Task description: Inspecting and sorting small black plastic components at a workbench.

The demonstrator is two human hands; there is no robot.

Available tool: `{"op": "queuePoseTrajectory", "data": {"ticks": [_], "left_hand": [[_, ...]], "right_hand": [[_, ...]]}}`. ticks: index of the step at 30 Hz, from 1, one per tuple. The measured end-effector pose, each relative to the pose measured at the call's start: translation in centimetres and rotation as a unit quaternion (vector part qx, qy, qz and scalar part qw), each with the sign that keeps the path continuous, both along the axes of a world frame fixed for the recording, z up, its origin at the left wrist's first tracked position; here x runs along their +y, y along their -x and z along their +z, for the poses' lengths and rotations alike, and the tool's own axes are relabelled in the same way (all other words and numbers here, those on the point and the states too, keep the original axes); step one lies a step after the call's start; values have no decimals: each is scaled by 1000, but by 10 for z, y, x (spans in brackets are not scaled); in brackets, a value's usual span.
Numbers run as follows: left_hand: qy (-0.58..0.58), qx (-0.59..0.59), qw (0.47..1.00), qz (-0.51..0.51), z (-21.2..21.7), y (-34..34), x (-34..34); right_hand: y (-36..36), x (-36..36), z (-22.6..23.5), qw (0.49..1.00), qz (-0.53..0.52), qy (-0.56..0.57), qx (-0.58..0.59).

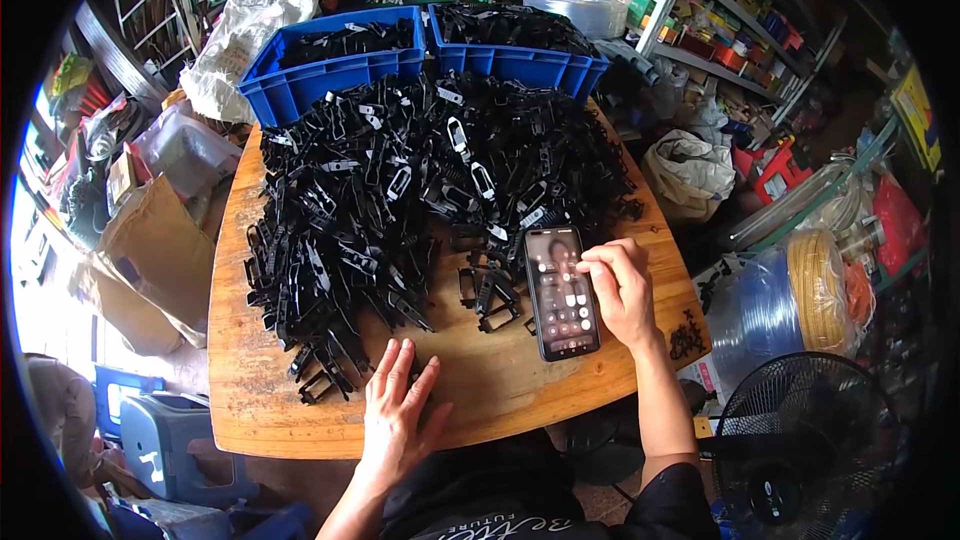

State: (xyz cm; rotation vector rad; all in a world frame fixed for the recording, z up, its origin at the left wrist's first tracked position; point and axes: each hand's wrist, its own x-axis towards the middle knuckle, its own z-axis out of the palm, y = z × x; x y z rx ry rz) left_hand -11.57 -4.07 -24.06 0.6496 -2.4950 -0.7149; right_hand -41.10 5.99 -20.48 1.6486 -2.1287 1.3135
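Note:
A smartphone [561,295] with a lit screen lies at the near edge of a heap of black plastic clip-like parts [400,170]. My right hand [622,290] is at the phone's right side, its fingers curled in and a fingertip at the upper right of the screen. Nothing shows between those fingers. My left hand [398,402] rests palm down on the front of the wooden table [290,423], fingers spread, just below the heap. Several frame-shaped black parts [492,298] lie loose between the heap and the phone.
Two blue crates [345,70] filled with black parts stand behind the heap. A small cluster of black parts [687,336] sits at the table's right edge. A black fan [800,440] stands at the lower right, a blue stool [180,445] at the lower left. Shelves [720,20] hold boxes.

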Motion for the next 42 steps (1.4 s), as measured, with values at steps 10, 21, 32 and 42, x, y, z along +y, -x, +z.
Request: {"op": "queuePoseTrajectory", "data": {"ticks": [10,21,32,42], "left_hand": [[-9,7,1000,-2,0,-1,-1],[11,0,1000,-7,-3,-1,-1],[2,6,1000,-12,-3,-2,-2],[10,1,1000,-14,-4,-3,-3]], "right_hand": [[-16,12,-5,999,6,-14,39],[-28,10,-17,995,59,-45,67],[-17,17,-16,998,-39,37,45],[-23,15,-18,998,-14,24,61]]}}
